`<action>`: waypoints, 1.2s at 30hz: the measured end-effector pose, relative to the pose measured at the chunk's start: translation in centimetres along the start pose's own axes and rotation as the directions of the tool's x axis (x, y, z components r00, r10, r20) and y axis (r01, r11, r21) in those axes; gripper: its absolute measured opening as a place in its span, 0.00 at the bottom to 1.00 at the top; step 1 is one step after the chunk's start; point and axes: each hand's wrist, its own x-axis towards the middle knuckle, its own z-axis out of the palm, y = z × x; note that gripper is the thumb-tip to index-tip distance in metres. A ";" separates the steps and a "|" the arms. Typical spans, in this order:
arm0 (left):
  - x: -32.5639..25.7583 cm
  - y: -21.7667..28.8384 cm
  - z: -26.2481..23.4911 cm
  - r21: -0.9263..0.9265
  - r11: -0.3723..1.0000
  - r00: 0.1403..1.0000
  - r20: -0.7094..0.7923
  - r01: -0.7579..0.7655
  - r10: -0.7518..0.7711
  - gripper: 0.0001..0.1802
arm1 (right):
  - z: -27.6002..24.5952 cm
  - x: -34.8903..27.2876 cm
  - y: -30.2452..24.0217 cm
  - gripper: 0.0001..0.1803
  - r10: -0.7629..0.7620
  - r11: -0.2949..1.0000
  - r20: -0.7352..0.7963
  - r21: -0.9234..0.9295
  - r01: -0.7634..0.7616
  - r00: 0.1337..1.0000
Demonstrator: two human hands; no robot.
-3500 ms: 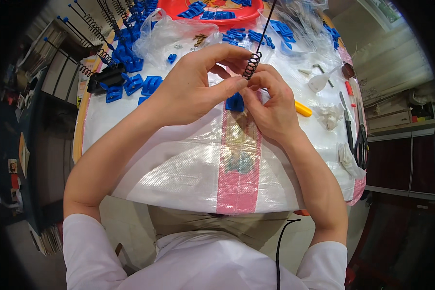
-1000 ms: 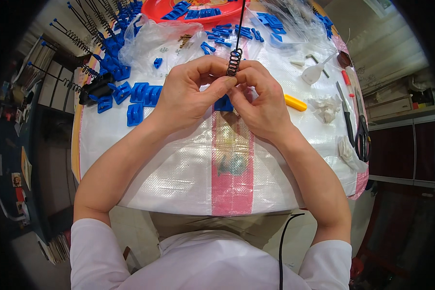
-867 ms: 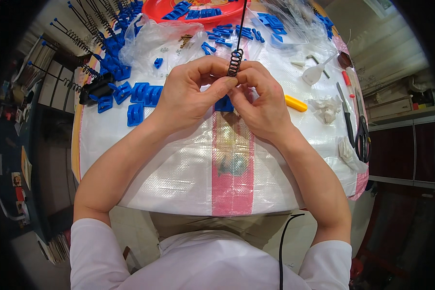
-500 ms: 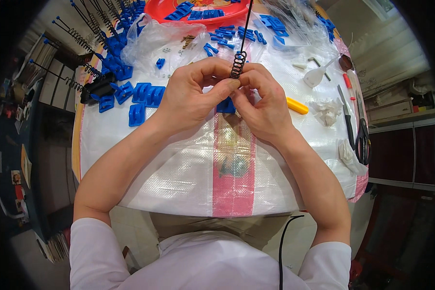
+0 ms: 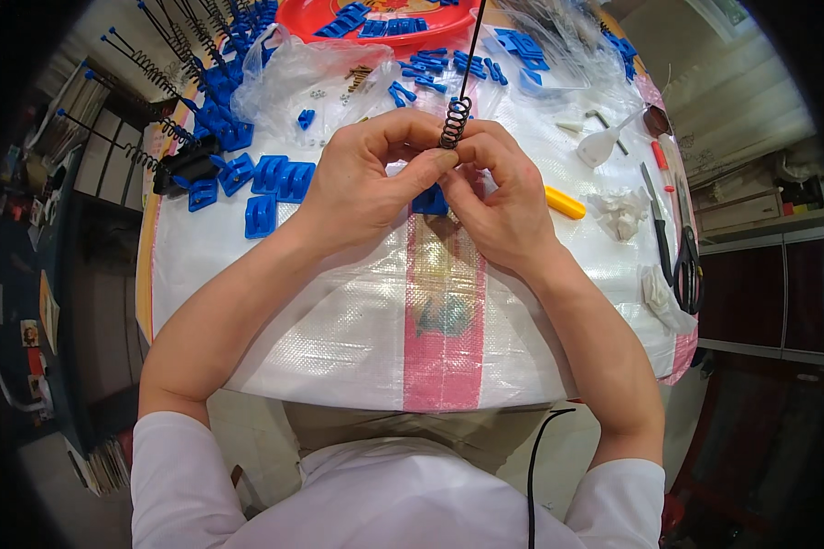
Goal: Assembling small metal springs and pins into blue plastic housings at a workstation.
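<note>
A black coil spring [image 5: 456, 122] with a thin straight rod rising from its top stands nearly upright between my hands. My left hand [image 5: 352, 174] pinches its lower end between thumb and curled fingers. My right hand [image 5: 505, 197] closes around the same spot from the other side, its fingertips against the spring's base. Just below the fingertips shows part of a blue plastic piece [image 5: 430, 200]; the fingers hide the rest, and I cannot tell how it joins the spring.
Blue plastic parts [image 5: 282, 180] lie left of my hands, near assembled blue pieces with springs [image 5: 220, 119]. Beyond are a clear plastic bag [image 5: 284, 87], brass screws [image 5: 359, 77] and a red basin [image 5: 403, 40]. Rightward are a yellow handle [image 5: 565, 202], knife [image 5: 659, 229], scissors [image 5: 687, 265] and white bottle [image 5: 597, 146].
The view has shifted very slightly. Both hands keep the same grip on the spring, with no other visible movement.
</note>
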 end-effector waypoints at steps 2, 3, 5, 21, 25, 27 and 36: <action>0.0 0.0 0.0 -0.006 1.000 1.000 0.003 0.006 -0.006 0.10 | 0.0 0.0 0.2 0.09 -0.008 1.000 -0.004 -0.004 0.007 1.000; 0.0 0.0 0.0 -0.003 1.000 1.000 0.000 0.003 -0.003 0.10 | 0.0 0.0 0.1 0.09 -0.005 1.000 -0.004 -0.002 0.005 1.000; 0.0 0.0 0.0 0.005 1.000 1.000 -0.004 -0.002 0.002 0.10 | 0.0 0.0 0.0 0.09 -0.001 1.000 -0.004 0.003 0.001 1.000; 0.0 0.3 -0.1 0.039 0.999 1.000 0.013 0.004 -0.004 0.09 | 0.0 0.0 0.1 0.09 -0.013 1.000 -0.003 0.004 0.013 1.000; 0.1 0.0 -0.1 0.028 1.000 1.000 -0.003 -0.006 0.006 0.11 | 0.1 0.0 -0.1 0.08 0.014 1.000 -0.005 0.028 -0.014 1.000; 0.1 0.0 -0.1 0.031 1.000 1.000 -0.002 0.001 -0.001 0.11 | 0.1 0.0 -0.1 0.08 0.014 0.999 -0.007 0.029 -0.014 1.000; 0.1 -0.1 0.0 0.037 0.999 1.000 -0.003 -0.012 0.012 0.10 | 0.0 0.0 -0.1 0.08 0.011 1.000 -0.001 0.010 -0.011 1.000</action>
